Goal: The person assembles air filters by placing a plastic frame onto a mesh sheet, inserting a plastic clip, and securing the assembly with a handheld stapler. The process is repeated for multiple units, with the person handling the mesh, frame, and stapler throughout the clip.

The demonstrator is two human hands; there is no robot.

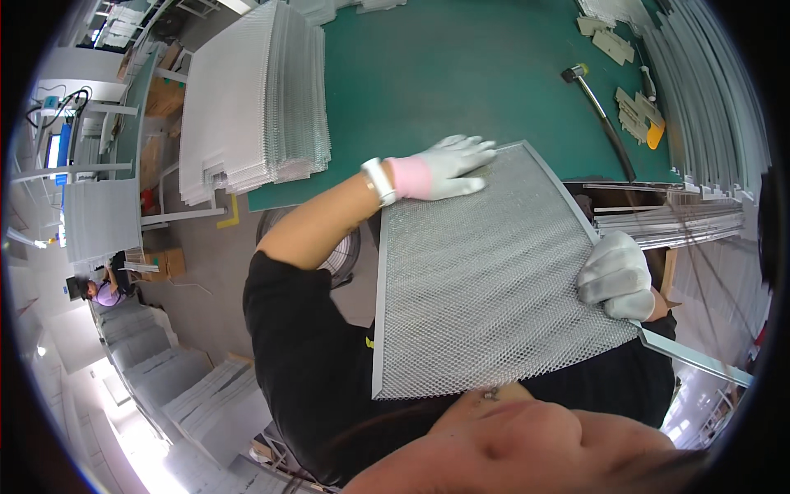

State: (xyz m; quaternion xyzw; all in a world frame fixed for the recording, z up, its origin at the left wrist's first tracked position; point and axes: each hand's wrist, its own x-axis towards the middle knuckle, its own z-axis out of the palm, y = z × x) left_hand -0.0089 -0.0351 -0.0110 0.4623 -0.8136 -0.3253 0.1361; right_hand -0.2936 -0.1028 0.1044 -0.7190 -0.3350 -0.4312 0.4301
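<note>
A rectangular silver mesh panel (494, 272) lies in front of my body, with thin metal frame strips along its left, far and right sides. My left hand (448, 169), in a white glove with a pink cuff, rests flat over the panel's far left corner, its fingers stretched out. At the panel's right side, my gloved right hand (615, 276) has its fingers curled over the edge strip. Another length of metal frame strip (695, 354) sticks out to the right below that hand. The near mesh edge shows no strip along it.
A green-topped table (444, 74) stretches beyond the panel. A tall stack of mesh sheets (255, 99) stands at its left. A mallet (601, 119), flat beige pieces (632, 115) and a yellow-ended tool (655, 134) lie right, beside stacked metal strips (708, 90). A fan (341, 255) stands below.
</note>
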